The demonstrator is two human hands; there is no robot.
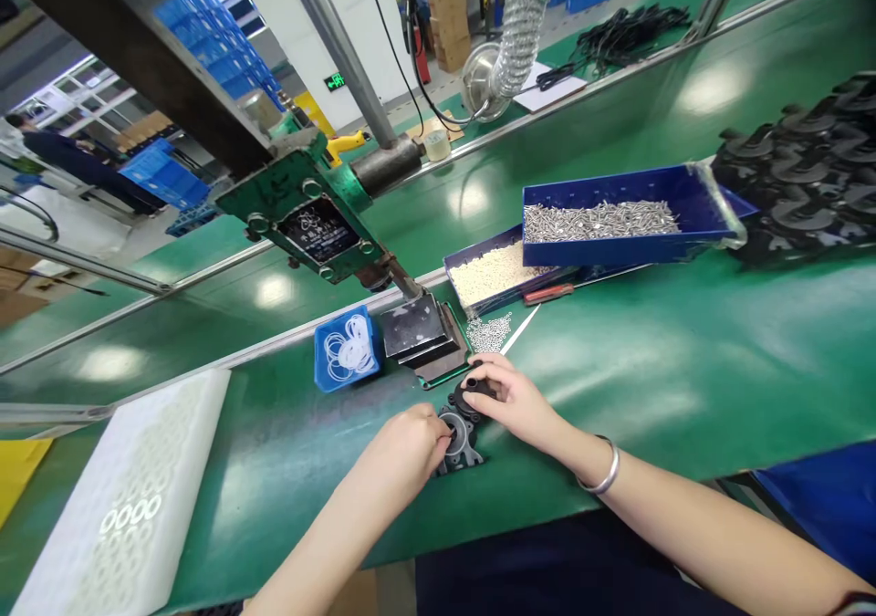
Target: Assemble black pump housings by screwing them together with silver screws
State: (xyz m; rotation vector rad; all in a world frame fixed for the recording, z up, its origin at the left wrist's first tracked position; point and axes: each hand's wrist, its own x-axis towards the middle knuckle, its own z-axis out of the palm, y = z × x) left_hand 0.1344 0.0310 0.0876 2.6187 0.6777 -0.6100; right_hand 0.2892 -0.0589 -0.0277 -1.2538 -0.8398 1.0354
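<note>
A dark metal housing with a round bore (pixel 460 443) lies on the green bench in front of me. My left hand (pixel 403 452) is closed, its fingertips pinched at the bore's left rim. My right hand (pixel 515 399) curls over a small black part (pixel 477 388) at the housing's top edge. A silver bangle (pixel 605 470) circles my right wrist. What my left fingertips pinch is too small to name.
A green hand press (pixel 307 205) with a metal base plate (pixel 424 333) stands just beyond. Nearby are a small blue box of white rings (pixel 348 347), loose small steel parts (pixel 489 331), blue trays of white pieces (pixel 489 274) and steel pins (pixel 602 219), stacked black housings (pixel 808 169), a white foam tray (pixel 123 506).
</note>
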